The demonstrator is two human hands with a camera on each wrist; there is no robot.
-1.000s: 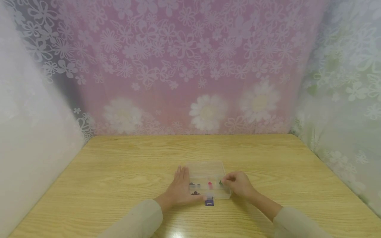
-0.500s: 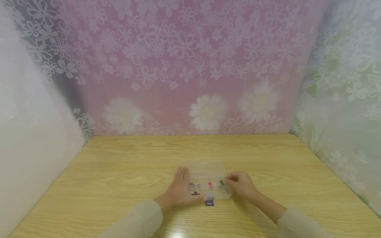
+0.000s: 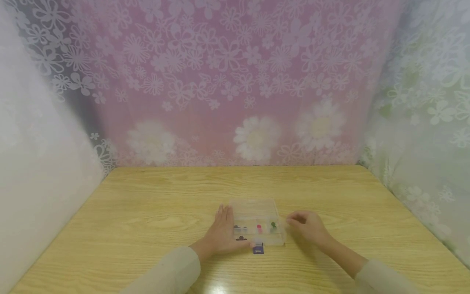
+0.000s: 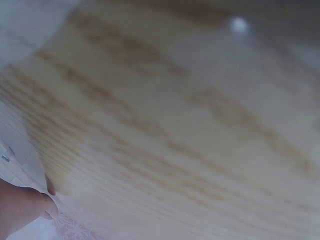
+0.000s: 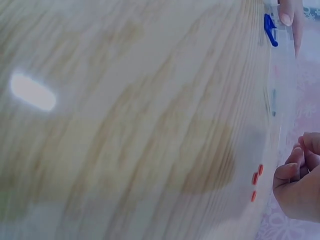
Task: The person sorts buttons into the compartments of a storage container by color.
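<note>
A clear plastic compartment box (image 3: 273, 240) lies on the table, its lid (image 3: 253, 207) folded back and its blue latch (image 3: 258, 249) at the front. Inside are small dark pieces (image 3: 241, 238), a pink piece (image 3: 259, 227) and green pieces (image 3: 273, 225), in separate compartments. My left hand (image 3: 221, 235) rests along the box's left side, fingers straight, thumb across the front edge by the latch. My right hand (image 3: 309, 227) hovers just right of the box, apart from it. Its fingers (image 5: 287, 172) are curled with tips together, and nothing shows between them. Three small red pieces (image 5: 255, 178) lie near it in the right wrist view.
The wood-grain table (image 3: 147, 212) stretches around the box on every side. A pink flowered curtain (image 3: 235, 81) hangs behind it, with pale curtains (image 3: 433, 134) at left and right. Mostly tabletop fills the left wrist view.
My right hand has drawn back to the right from the box's right compartment, where the green pieces now show more fully. The left hand and the box have stayed in place.
</note>
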